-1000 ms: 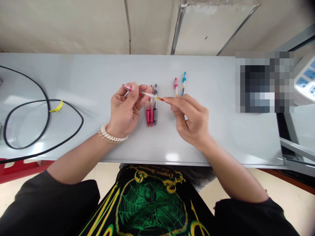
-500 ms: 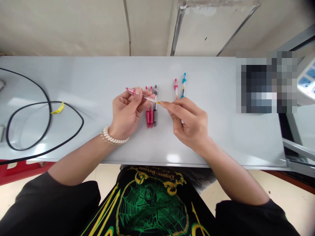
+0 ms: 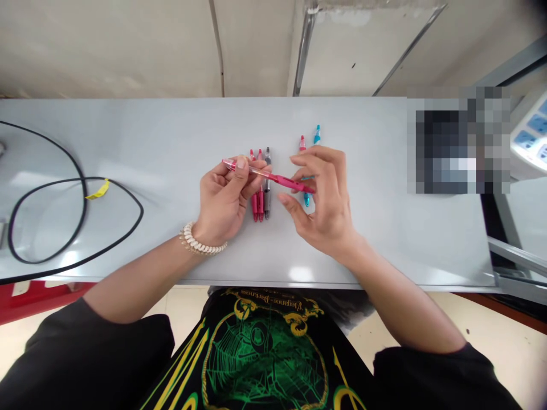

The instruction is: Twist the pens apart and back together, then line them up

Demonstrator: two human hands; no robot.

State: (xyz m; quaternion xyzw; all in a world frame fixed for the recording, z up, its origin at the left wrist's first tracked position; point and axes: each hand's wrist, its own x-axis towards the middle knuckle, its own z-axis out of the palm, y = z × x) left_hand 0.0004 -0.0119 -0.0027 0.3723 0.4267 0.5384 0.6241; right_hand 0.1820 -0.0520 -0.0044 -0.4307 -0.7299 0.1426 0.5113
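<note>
My left hand (image 3: 228, 196) is closed around the clear barrel of a pink pen (image 3: 290, 182) above the table. The pen slants down to the right, its pink grip end reaching between the fingers of my right hand (image 3: 327, 196). That hand is open, with thumb and fingers spread around the grip end; whether a finger touches it I cannot tell. Behind my left fingertips lie two pink pens (image 3: 258, 205) and a black pen (image 3: 267, 205), side by side. Beyond my right hand are another pink pen (image 3: 302, 142) and a blue pen (image 3: 317, 135), both partly hidden by it.
A black cable (image 3: 141, 213) with a yellow tag (image 3: 98, 189) loops over the left of the white table (image 3: 171, 131). A blurred dark object (image 3: 442, 151) stands at the right, near a white power strip (image 3: 532, 136). A wall (image 3: 149, 45) rises behind the table.
My right hand has let go of the slim yellow-tipped piece at the barrel's end and spread its fingers. A pink grip now shows on the front of the pen. My left hand keeps its hold.
</note>
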